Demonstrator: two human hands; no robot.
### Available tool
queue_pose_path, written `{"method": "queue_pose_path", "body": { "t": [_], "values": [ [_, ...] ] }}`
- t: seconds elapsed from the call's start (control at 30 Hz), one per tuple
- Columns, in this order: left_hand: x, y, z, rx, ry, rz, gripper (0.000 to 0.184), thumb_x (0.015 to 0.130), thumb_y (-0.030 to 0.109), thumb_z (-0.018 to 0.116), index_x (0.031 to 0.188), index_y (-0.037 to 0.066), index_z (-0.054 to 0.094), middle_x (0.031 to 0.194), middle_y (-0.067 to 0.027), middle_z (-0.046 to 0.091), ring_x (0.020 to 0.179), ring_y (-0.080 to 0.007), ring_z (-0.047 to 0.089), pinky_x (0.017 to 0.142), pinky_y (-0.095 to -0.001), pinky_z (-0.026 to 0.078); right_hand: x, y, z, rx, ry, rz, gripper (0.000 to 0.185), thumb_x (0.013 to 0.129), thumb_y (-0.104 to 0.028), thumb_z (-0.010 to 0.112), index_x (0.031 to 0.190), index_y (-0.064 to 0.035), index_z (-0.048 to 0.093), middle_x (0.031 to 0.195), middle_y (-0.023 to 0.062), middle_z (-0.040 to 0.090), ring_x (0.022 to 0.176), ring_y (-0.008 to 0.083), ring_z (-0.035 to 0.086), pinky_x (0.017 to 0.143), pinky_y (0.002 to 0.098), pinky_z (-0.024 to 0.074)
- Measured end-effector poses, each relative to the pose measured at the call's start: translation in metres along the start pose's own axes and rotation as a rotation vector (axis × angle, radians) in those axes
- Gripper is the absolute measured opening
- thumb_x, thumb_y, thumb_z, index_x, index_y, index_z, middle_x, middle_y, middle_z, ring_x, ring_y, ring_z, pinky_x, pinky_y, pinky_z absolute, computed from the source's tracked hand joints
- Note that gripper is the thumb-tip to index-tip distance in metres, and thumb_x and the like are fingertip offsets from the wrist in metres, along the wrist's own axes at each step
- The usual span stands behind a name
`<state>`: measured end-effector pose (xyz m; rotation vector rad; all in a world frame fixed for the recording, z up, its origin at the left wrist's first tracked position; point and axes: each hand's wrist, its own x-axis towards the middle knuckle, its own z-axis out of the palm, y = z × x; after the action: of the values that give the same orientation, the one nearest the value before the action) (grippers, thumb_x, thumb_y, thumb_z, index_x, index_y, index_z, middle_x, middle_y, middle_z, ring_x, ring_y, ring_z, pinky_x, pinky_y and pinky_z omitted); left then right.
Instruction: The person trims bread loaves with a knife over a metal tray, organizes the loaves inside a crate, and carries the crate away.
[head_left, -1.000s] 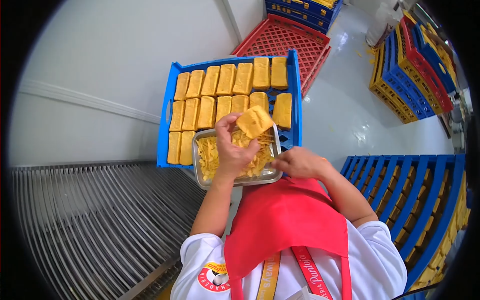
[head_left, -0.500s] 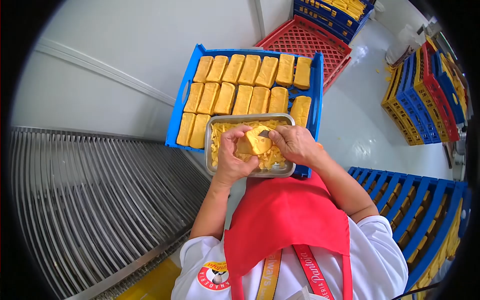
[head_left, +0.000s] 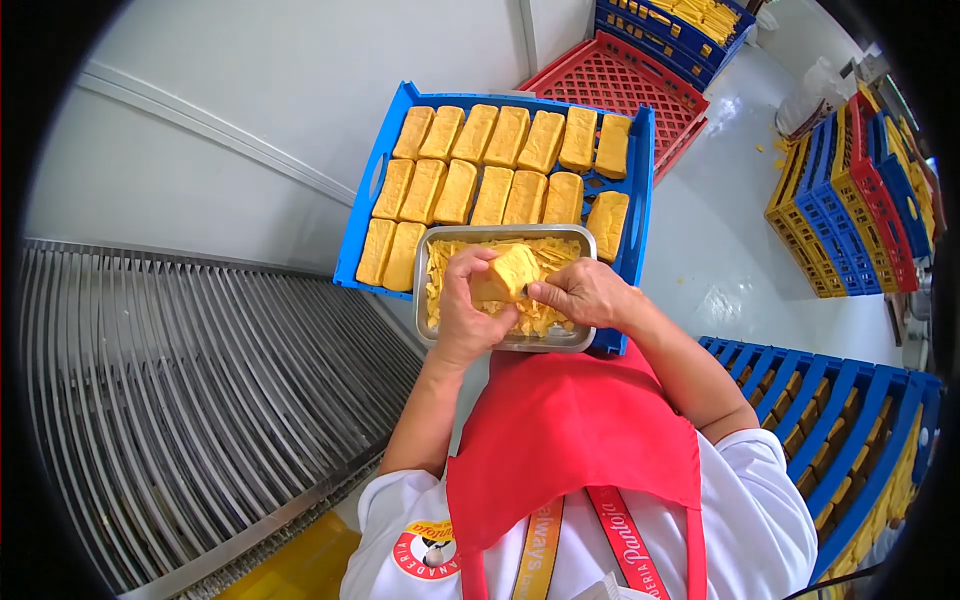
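My left hand (head_left: pixel 466 318) is closed around a small yellow loaf (head_left: pixel 511 270), its end face turned up toward me. My right hand (head_left: pixel 590 295) pinches a small dark blade, mostly hidden by the fingers, at the loaf's right edge. Both hands are over a metal pan (head_left: pixel 588 335) that holds thin yellow shavings (head_left: pixel 450 262). The pan rests on the near part of a blue crate (head_left: pixel 641 190), where more yellow loaves (head_left: pixel 508 135) lie in rows.
Behind the blue crate lies a red crate (head_left: pixel 640 85). Stacked crates (head_left: pixel 845 205) stand at the right, and a blue slatted crate (head_left: pixel 850 430) with yellow pieces is at lower right. A ribbed metal surface (head_left: pixel 200 400) fills the left, below a pale wall (head_left: pixel 250 90).
The blade has moved from the loaf's top face down to its right edge, along with my right hand. The loaf has tilted slightly in my left hand.
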<state>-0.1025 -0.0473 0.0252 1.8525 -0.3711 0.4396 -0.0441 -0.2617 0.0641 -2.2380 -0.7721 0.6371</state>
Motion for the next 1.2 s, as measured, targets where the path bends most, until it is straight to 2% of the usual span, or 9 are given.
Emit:
{"method": "queue_pose_path", "body": {
  "t": [0.13, 0.27, 0.4, 0.53, 0.7, 0.77, 0.87, 0.97, 1.2],
  "values": [
    [0.002, -0.001, -0.005, 0.145, 0.021, 0.073, 0.072, 0.062, -0.009, 0.072, 0.122, 0.011, 0.038, 0.124, -0.0125, 0.044, 0.114, -0.0218, 0.054, 0.102, -0.0367, 0.046, 0.001, 0.006, 0.006, 0.063, 0.104, 0.083, 0.063, 0.097, -0.058, 0.046, 0.077, -0.0019, 0.067, 0.070, 0.0241, 0.064, 0.072, 0.0444, 0.063, 0.068, 0.0524, 0.0492],
    [-0.006, -0.010, 0.000, -0.076, 0.074, 0.008, 0.073, 0.061, -0.006, 0.074, 0.121, 0.012, 0.038, 0.123, -0.0115, 0.041, 0.112, -0.0226, 0.054, 0.100, -0.0377, 0.048, 0.004, 0.010, 0.013, 0.019, 0.219, 0.067, 0.059, 0.100, -0.052, 0.048, 0.077, 0.0003, 0.063, 0.064, 0.0219, 0.060, 0.066, 0.0416, 0.061, 0.062, 0.0498, 0.0470],
    [-0.008, -0.006, 0.002, -0.182, 0.080, -0.024, 0.075, 0.061, -0.008, 0.074, 0.123, 0.011, 0.037, 0.127, -0.0114, 0.039, 0.113, -0.0227, 0.055, 0.101, -0.0383, 0.048, 0.008, 0.011, 0.016, -0.005, 0.219, 0.014, 0.062, 0.099, -0.054, 0.048, 0.076, 0.0003, 0.064, 0.063, 0.0217, 0.059, 0.065, 0.0412, 0.060, 0.062, 0.0492, 0.0467],
    [-0.010, -0.006, 0.003, -0.155, 0.069, -0.038, 0.073, 0.061, -0.007, 0.075, 0.121, 0.011, 0.037, 0.126, -0.0116, 0.040, 0.113, -0.0228, 0.056, 0.101, -0.0385, 0.048, 0.010, 0.003, 0.010, 0.112, 0.032, 0.135, 0.067, 0.097, -0.060, 0.045, 0.077, -0.0004, 0.068, 0.071, 0.0252, 0.065, 0.074, 0.0441, 0.064, 0.069, 0.0509, 0.0499],
    [-0.012, -0.006, -0.003, 0.302, -0.013, 0.151, 0.064, 0.066, 0.001, 0.078, 0.116, 0.011, 0.038, 0.122, -0.0149, 0.044, 0.111, -0.0294, 0.054, 0.097, -0.0412, 0.050, 0.016, 0.009, 0.011, 0.275, -0.082, 0.306, 0.075, 0.091, -0.069, 0.048, 0.076, 0.0015, 0.069, 0.071, 0.0264, 0.065, 0.074, 0.0417, 0.067, 0.068, 0.0496, 0.0512],
    [-0.015, -0.007, -0.004, 0.326, -0.035, 0.169, 0.063, 0.068, 0.002, 0.078, 0.116, 0.010, 0.039, 0.121, -0.0159, 0.045, 0.111, -0.0311, 0.053, 0.096, -0.0420, 0.050, 0.015, 0.008, 0.012, 0.038, 0.171, 0.229, 0.080, 0.084, -0.075, 0.054, 0.074, 0.0031, 0.068, 0.070, 0.0267, 0.065, 0.073, 0.0402, 0.069, 0.068, 0.0481, 0.0524],
    [-0.018, -0.006, 0.002, 0.362, -0.063, 0.194, 0.061, 0.070, 0.002, 0.077, 0.117, 0.010, 0.039, 0.118, -0.0172, 0.047, 0.110, -0.0329, 0.053, 0.094, -0.0431, 0.051, 0.012, 0.004, 0.017, -0.130, 0.228, 0.145, 0.086, 0.075, -0.082, 0.059, 0.070, 0.0035, 0.066, 0.061, 0.0215, 0.062, 0.063, 0.0371, 0.066, 0.060, 0.0456, 0.0504],
    [-0.020, -0.007, 0.005, 0.372, -0.058, 0.210, 0.059, 0.072, 0.001, 0.076, 0.118, 0.010, 0.040, 0.118, -0.0174, 0.048, 0.110, -0.0331, 0.053, 0.094, -0.0433, 0.051, 0.013, -0.006, 0.013, -0.090, 0.107, 0.214, 0.086, 0.075, -0.081, 0.059, 0.071, 0.0048, 0.067, 0.068, 0.0259, 0.066, 0.071, 0.0413, 0.068, 0.065, 0.0479, 0.0527],
    [-0.014, -0.004, 0.004, 0.411, -0.073, 0.298, 0.061, 0.072, 0.004, 0.077, 0.120, 0.008, 0.040, 0.122, -0.0192, 0.050, 0.111, -0.0347, 0.052, 0.095, -0.0449, 0.049, 0.012, -0.008, 0.014, 0.031, 0.008, 0.200, 0.083, 0.080, -0.078, 0.056, 0.066, 0.0026, 0.067, 0.066, 0.0241, 0.065, 0.068, 0.0399, 0.067, 0.064, 0.0484, 0.0513]
  ]
}}
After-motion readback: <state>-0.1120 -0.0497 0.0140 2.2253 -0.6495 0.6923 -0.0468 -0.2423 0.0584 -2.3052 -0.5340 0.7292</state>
